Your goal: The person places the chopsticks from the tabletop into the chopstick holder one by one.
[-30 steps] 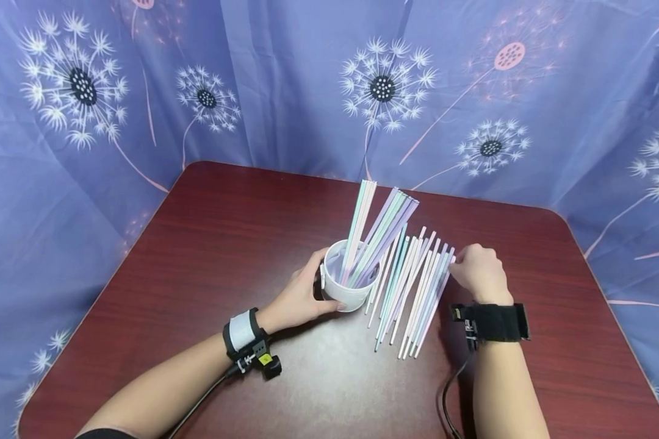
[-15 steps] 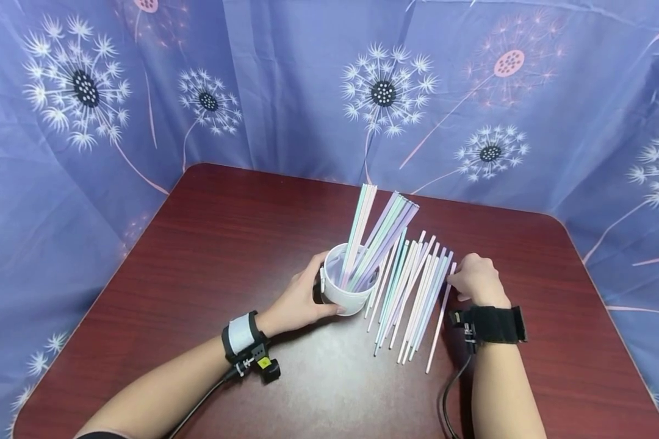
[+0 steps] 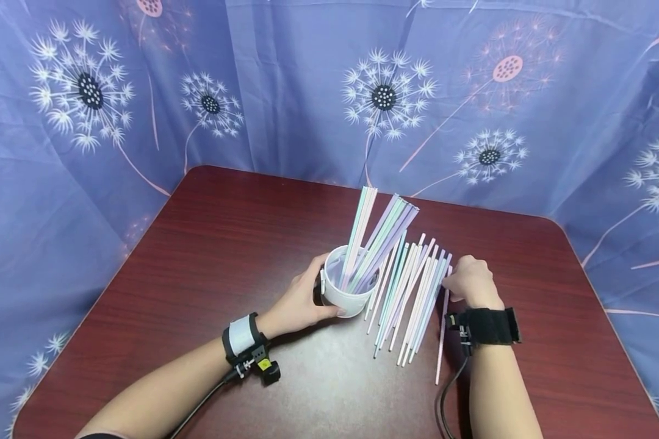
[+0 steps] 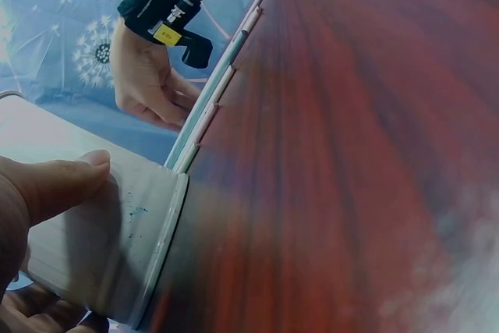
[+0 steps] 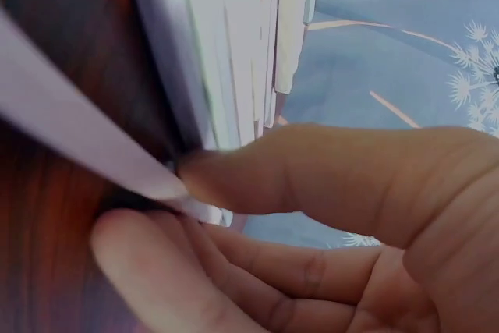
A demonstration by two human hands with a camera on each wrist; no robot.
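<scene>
A small white bucket (image 3: 349,300) stands on the table with several pastel straws (image 3: 384,241) leaning in it. My left hand (image 3: 301,299) grips its left side, the thumb across the front; in the left wrist view the thumb (image 4: 66,185) lies along the bucket wall. Right of the bucket lies a loose row of straws (image 3: 412,292) in pink, white, teal and lavender. At the row's right edge my right hand (image 3: 471,281) pinches a pink straw (image 3: 441,347) set a little apart. The right wrist view shows this pink straw (image 5: 78,115) passing between thumb and fingers.
A dark red wooden table (image 3: 225,225) with rounded corners carries everything. A blue dandelion-print curtain (image 3: 296,91) hangs behind and beside it. Cameras on both wrists trail black cables, the right cable (image 3: 445,396) lying near the pink straw.
My right hand has drawn the pink straw out of the row's right edge, towards me, and its near end has swung slightly right. The left hand and bucket have stayed in place.
</scene>
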